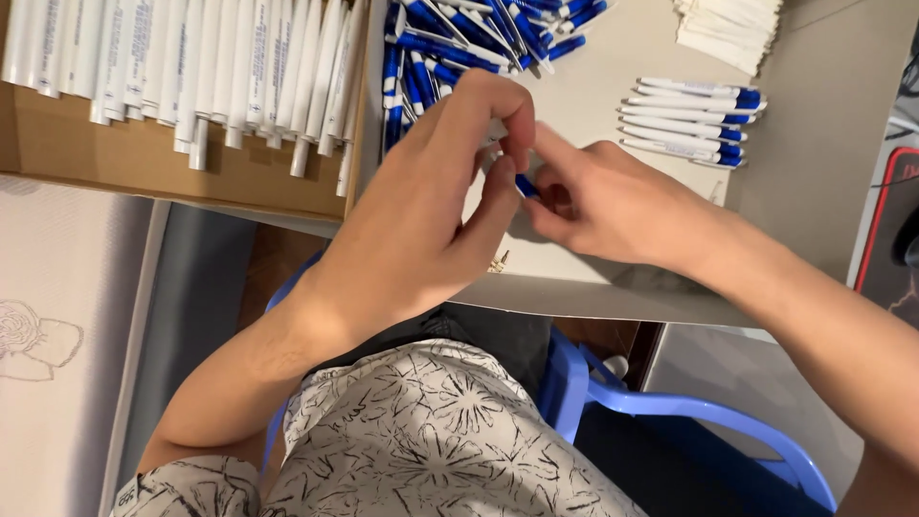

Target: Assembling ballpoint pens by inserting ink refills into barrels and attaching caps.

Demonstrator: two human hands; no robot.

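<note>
Just blue pen part between both grips

Bare table between pen heaps

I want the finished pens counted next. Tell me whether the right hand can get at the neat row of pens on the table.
Probably yes. The row of pens lies in the open on the table just beyond the right hand, with nothing between. But that hand is pinching a small blue pen part together with the left hand.
</note>
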